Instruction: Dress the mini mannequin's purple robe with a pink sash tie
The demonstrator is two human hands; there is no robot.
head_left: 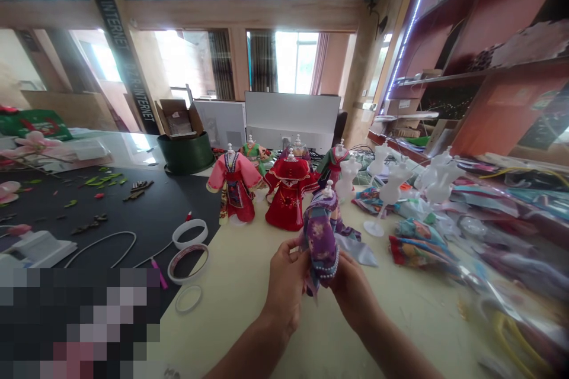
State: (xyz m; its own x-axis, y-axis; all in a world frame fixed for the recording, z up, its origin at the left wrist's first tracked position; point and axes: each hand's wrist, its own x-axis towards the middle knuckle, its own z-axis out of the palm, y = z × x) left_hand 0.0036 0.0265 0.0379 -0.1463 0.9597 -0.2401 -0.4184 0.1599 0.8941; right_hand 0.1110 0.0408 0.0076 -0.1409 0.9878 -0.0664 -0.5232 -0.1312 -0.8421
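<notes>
Purple miniature gown (320, 243) on a white dress form, gripped in both hands, left hand (287, 284) and right hand (351, 293) closed on the beaded hem, above the bench (231, 314). Open cardboard box (178, 119) atop round green tub (184, 154) at eleven o'clock, contents unclear. Red gown (288, 201) at twelve.

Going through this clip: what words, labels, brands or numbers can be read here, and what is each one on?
"DZR-INTERNET": pale lettering on the tall, dark vertical strip beside the windows, repeated lower down the same strip.
Pale label on the brown cardboard box on the shelf: too small and blurred to read.
No other readable text shows.
</notes>
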